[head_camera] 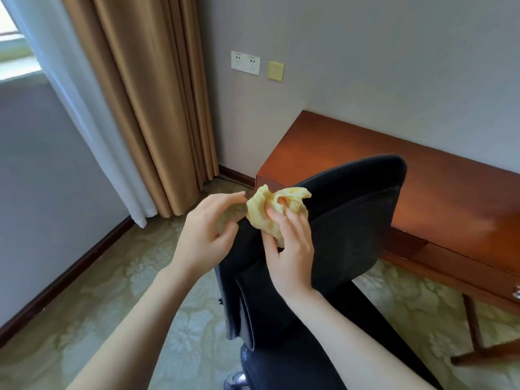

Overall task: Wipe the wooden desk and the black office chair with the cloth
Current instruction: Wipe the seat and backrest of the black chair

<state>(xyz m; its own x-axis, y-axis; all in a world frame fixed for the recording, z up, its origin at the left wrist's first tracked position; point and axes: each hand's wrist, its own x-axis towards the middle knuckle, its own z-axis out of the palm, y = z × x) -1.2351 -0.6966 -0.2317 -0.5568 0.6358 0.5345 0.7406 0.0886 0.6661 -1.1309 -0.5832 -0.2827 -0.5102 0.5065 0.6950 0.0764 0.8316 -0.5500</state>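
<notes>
Although the wooden desk (365,164) is the biggest thing before you, running off toward 3 o'clock along the wall, you never need to lift it. It looks heavy, hard and glossy, so a wipe should slide easily over its top, which lies well apart from your hands.

Next in size, the black office chair (351,220) stands between you and the desk, its backrest tilted with the top edge toward 1 o'clock. It looks padded over a stiff frame. I judge it may swivel or roll under a push, so steady it by the backrest's edge while you rub.

The only container in sight is the desk's drawer (464,266) at 4 o'clock, closed, with a metal knob (517,292) at the far right. You cannot see what is inside it.

The cloth (270,212) is yellow and lies bunched against the backrest's left edge, near the middle of the view. It is light, soft and limp, so take a full handful rather than a corner, or it will flop and fold.

Your left hand (208,235), at 9 o'clock of the cloth, pinches one end with curled fingers. Your right hand (292,249), at 5 o'clock of it, grips the bunch with fingers and thumb dug in, at the chair's edge.
</notes>
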